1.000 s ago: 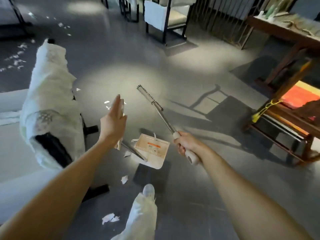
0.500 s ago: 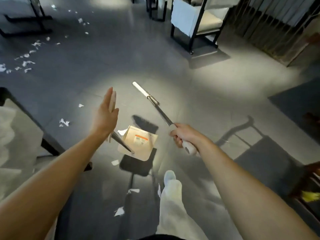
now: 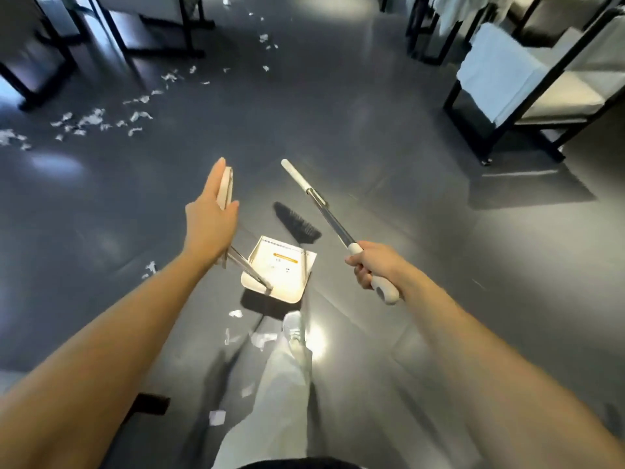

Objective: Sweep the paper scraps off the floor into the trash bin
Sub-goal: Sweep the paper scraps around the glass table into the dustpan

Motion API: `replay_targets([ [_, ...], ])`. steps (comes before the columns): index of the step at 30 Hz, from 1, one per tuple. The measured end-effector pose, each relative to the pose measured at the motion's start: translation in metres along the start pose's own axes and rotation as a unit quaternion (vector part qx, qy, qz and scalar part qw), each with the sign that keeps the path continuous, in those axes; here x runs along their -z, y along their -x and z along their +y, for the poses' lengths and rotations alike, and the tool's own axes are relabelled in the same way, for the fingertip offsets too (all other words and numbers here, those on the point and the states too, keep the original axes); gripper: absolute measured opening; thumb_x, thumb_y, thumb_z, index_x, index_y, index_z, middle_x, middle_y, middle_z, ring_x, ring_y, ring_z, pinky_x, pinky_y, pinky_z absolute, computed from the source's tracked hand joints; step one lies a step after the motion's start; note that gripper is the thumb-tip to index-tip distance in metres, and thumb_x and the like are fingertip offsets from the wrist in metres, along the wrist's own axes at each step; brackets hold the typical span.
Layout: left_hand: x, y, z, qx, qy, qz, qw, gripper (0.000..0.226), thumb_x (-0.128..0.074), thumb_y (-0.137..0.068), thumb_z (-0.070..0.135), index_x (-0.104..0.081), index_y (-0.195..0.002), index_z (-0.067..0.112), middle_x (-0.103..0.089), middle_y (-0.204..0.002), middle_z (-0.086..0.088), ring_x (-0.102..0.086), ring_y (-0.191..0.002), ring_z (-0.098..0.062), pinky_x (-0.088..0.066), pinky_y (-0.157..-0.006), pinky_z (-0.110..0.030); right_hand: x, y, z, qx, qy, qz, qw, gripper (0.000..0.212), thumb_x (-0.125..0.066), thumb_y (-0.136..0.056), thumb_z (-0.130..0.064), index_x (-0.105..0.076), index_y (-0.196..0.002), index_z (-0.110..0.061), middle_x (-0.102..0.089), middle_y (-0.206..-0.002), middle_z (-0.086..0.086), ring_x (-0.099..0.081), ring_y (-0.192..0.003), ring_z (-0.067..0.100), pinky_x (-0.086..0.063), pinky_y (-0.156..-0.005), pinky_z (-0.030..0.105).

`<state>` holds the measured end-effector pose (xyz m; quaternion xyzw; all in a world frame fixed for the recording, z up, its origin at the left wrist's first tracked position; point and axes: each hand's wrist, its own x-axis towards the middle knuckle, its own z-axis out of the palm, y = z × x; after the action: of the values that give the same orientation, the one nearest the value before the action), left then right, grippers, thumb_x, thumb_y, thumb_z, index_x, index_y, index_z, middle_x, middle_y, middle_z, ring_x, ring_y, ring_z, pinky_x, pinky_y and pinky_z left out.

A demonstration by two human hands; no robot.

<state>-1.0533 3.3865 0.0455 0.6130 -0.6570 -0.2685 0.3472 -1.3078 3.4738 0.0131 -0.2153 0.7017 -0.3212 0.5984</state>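
Head view is showing both my bare arms reaching out over a dark grey, glossy floor point(image 3: 389, 137). Nearest, my pale trouser leg point(image 3: 280, 384) and light shoe point(image 3: 292, 324) are stretching forward in the middle. A few paper scraps point(image 3: 235, 313) are lying flat just left of the shoe, and a black furniture foot point(image 3: 148, 402) is sitting toward the near left.

My left hand point(image 3: 209, 218) is holding the dustpan point(image 3: 280, 275) by the cream grip at the top of its thin metal rod. My fingers are lying straight along the grip while my thumb is pressing it against the palm. The tray, a shallow cream scoop with raised sides and an orange label, is hanging just beyond my shoe, casting a shadow under its near edge.

My right hand point(image 3: 372, 265) is wrapping tightly round the cream end grip of the broom point(image 3: 333, 225). Its shiny metal shaft is slanting away to the far left and ending in a cream bar. A dark streaked patch is lying between that bar and the tray; I cannot tell whether it is bristle or shadow.

Beyond the tools, open floor is spreading across the middle and right. Most of the scraps, small crumpled white bits, are trailing across the far left toward black metal frames point(image 3: 186, 28) standing there. A black-framed chair point(image 3: 500, 72) with white cushions is standing at the far right, well apart from the broom.
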Motion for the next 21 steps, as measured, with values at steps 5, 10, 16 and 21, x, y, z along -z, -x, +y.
replay_targets([
  [5,-0.05,-0.177,0.012,0.019,0.012,-0.013,1.0,0.067,-0.054,-0.095,0.014,-0.023,-0.149,0.039,-0.045,-0.145,-0.003,-0.05,-0.123,-0.027,-0.031,-0.098,-0.021,0.007,-0.133,-0.136,0.005,0.017,-0.019,1.0,0.023,-0.042,-0.092,0.008,-0.045,-0.079,-0.011,-0.036,-0.058,0.002,-0.028,-0.027,0.006,-0.026,-0.032,0.01],
  [10,-0.087,-0.347,0.029,0.019,-0.001,0.006,1.0,0.068,-0.054,-0.095,0.013,-0.023,-0.149,0.039,-0.049,-0.141,-0.006,-0.051,-0.12,-0.027,-0.024,-0.084,-0.005,0.022,-0.251,-0.269,-0.003,0.043,-0.043,0.998,0.024,-0.044,-0.093,0.005,-0.044,-0.082,-0.016,-0.037,-0.058,0.003,-0.029,-0.028,0.006,-0.027,-0.031,0.011],
  [16,-0.157,-0.562,0.029,0.024,-0.006,0.025,0.999,0.069,-0.055,-0.093,0.012,-0.025,-0.148,0.04,-0.058,-0.13,-0.01,-0.059,-0.095,-0.018,-0.028,-0.082,-0.007,0.038,-0.428,-0.424,-0.001,0.05,-0.059,0.997,0.051,-0.048,-0.094,0.002,-0.037,-0.137,-0.022,-0.044,-0.061,0.003,-0.034,-0.028,0.005,-0.031,-0.031,0.013],
  [21,-0.214,-0.754,0.05,0.045,-0.007,0.046,0.998,0.067,-0.053,-0.093,0.011,-0.027,-0.148,0.038,-0.061,-0.128,-0.008,-0.059,-0.096,-0.026,-0.027,-0.074,-0.003,0.049,-0.573,-0.577,-0.007,0.056,-0.081,0.995,0.045,-0.05,-0.094,0.003,-0.043,-0.133,-0.018,-0.038,-0.06,0.003,-0.032,-0.028,0.005,-0.029,-0.031,0.012],
])
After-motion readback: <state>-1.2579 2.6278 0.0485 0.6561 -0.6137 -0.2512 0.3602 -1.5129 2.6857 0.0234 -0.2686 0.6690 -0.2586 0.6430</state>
